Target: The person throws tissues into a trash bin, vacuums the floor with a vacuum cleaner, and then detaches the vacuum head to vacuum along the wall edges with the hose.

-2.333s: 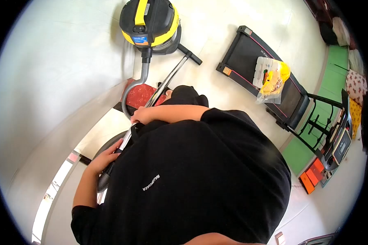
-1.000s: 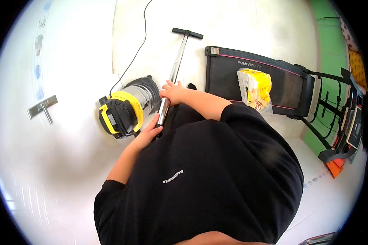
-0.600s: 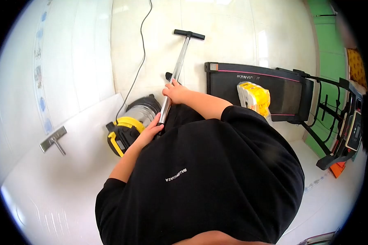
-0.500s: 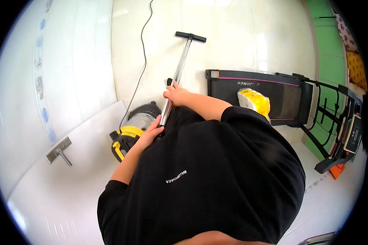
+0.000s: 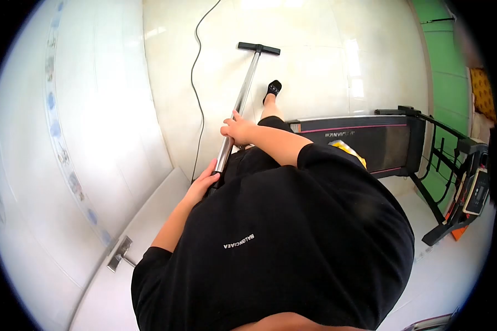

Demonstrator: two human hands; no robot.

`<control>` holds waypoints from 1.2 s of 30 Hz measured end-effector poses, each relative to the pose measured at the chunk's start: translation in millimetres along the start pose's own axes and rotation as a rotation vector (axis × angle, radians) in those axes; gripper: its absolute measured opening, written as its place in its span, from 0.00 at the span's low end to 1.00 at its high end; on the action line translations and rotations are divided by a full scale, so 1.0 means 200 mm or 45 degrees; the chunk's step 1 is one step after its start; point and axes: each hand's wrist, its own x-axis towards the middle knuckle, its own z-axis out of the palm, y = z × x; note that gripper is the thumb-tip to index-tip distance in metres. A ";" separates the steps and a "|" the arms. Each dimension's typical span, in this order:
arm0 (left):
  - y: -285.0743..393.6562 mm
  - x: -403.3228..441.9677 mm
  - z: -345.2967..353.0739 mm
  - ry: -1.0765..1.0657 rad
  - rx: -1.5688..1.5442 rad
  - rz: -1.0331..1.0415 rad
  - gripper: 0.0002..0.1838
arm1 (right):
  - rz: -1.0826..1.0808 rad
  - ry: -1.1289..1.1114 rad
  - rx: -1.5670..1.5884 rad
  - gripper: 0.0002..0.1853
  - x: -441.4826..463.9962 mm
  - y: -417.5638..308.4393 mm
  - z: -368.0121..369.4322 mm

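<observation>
Gripping a metal tube [image 5: 248, 77] with both hands, wrapping the fingers of the right hand [image 5: 237, 131] around the shaft. Holding nearer and farther left with the left hand [image 5: 202, 182], folding its fingers around the tube's dark near end, partly hidden by the black shirt [image 5: 281, 243]. Pointing the tube far and slightly right, laying its black floor head [image 5: 259, 48] crosswise on the pale tiled floor [image 5: 309, 66]. Having broad floor room on both sides of the floor head, widest toward the right, reaching to a green strip [image 5: 446, 66]. Placing a dark-covered foot [image 5: 273, 88] near the tube, just right of it. Having a dark cord [image 5: 193, 83] winding on the left, between the tube and the floor's edge along the white wall [image 5: 107, 110]. Meeting a treadmill [image 5: 389, 143] on the near right, narrowing the room there, and seeing a yellow package [image 5: 350, 153] partly hidden behind the shirt.
</observation>
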 end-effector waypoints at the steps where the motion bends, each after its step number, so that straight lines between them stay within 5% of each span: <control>1: 0.05 0.04 0.00 -0.006 -0.031 0.000 0.35 | 0.011 0.002 0.047 0.15 0.02 0.04 -0.03; 9: 0.71 0.35 0.15 0.217 -0.231 -0.238 0.31 | 0.026 0.037 0.053 0.15 0.16 0.41 -0.63; 13: 0.82 0.56 0.14 0.162 -0.011 -0.071 0.31 | -0.001 0.008 0.069 0.13 0.22 0.58 -0.84; 17: 1.14 0.55 0.33 0.240 -0.264 -0.125 0.31 | 0.010 -0.097 0.086 0.12 0.24 0.71 -1.09; 33: 2.02 1.00 0.05 0.192 -0.194 -0.063 0.32 | 0.078 -0.199 0.063 0.13 0.79 1.07 -1.89; 36: 2.33 1.02 0.00 0.028 -0.251 -0.167 0.35 | -0.258 0.035 -0.047 0.11 1.01 1.22 -1.91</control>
